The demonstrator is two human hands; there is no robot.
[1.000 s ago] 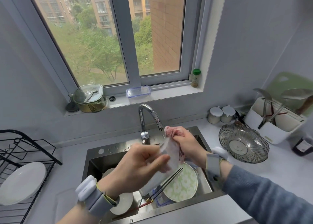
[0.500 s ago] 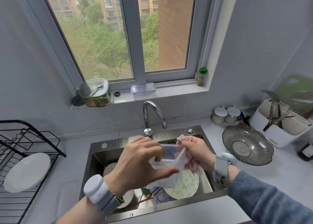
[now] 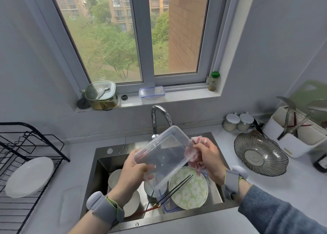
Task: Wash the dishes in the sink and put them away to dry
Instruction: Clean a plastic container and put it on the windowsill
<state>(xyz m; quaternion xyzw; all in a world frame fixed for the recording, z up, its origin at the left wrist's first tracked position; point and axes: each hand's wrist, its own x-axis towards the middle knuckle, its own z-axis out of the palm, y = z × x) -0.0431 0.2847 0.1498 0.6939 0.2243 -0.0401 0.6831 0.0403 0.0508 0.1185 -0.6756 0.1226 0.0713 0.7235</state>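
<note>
My left hand [image 3: 134, 173] grips a clear plastic container [image 3: 164, 152] at its lower left corner and holds it tilted above the steel sink [image 3: 103, 152]. My right hand [image 3: 208, 160] clutches a pink dishcloth [image 3: 193, 156] pressed against the container's right end. In the sink lie a green patterned plate [image 3: 190, 191] with black chopsticks [image 3: 174, 189] across it, several white plates [image 3: 115, 179] and a blue-edged lid [image 3: 167, 206]. A black drying rack [image 3: 35, 145] at the left holds one white plate [image 3: 29, 177].
The faucet [image 3: 160, 117] arches behind the container. A ribbed glass bowl [image 3: 259, 154], two lidded jars [image 3: 238, 121] and a white utensil holder [image 3: 299, 134] stand on the right counter. On the windowsill sit a green lidded box [image 3: 100, 95], a clear lid [image 3: 152, 92] and a spice bottle [image 3: 214, 80].
The container has turned from edge-on to broadside, its open face now showing. Both hands have stayed above the sink, and the cloth has moved to the container's right end.
</note>
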